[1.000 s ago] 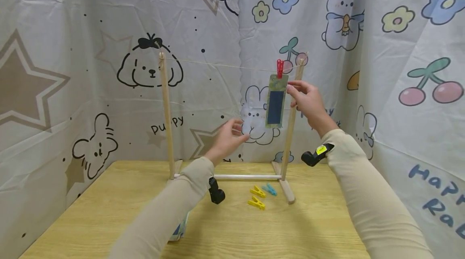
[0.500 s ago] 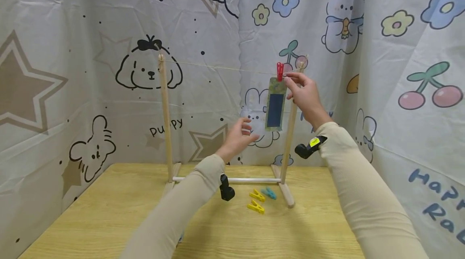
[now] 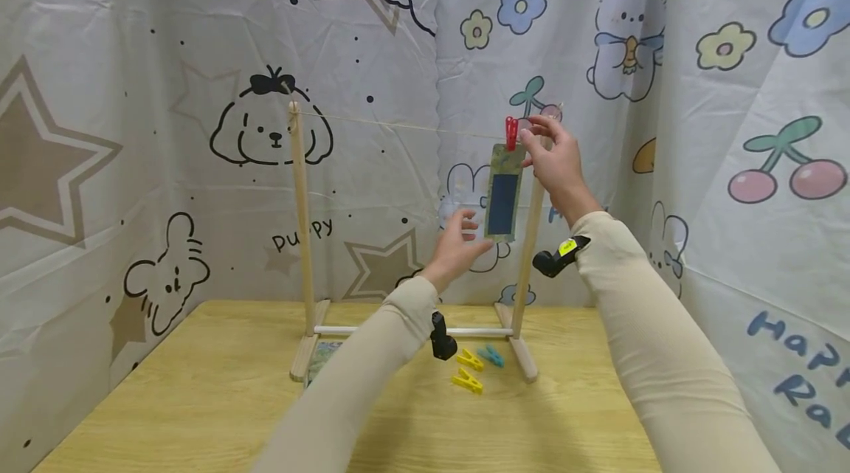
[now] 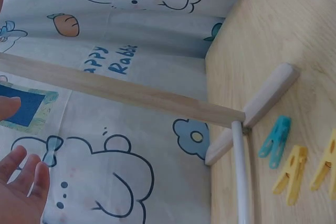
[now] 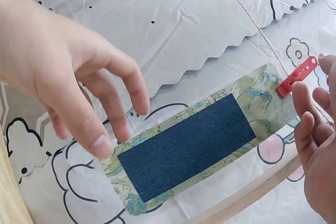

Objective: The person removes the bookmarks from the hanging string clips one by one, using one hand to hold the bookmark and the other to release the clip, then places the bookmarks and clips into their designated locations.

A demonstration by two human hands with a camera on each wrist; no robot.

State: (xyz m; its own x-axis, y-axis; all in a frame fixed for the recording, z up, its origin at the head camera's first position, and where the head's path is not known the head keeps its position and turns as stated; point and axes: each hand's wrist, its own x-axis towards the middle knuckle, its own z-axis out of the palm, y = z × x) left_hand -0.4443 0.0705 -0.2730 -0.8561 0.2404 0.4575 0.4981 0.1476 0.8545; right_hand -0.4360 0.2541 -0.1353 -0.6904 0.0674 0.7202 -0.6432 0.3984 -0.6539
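A green patterned fabric strip with a dark blue panel hangs from the string by a red clothespin. Beside that clothespin my right hand holds its thumb and index finger a little apart, close to the string. My left hand is at the strip's lower end, fingers loosely spread and the thumb near the bottom edge. In the right wrist view, the left fingertips overlap the lower end of the strip, while the right fingers come close to the red clothespin.
The string runs between two wooden posts, joined low down by a white rod. Yellow clothespins and a blue clothespin lie on the table. Another green patterned piece lies by the left foot, partly behind my sleeve.
My left hand has moved right, up to the strip's lower end. My right hand has risen from the strip's side edge to beside the red clothespin. The strip still hangs.
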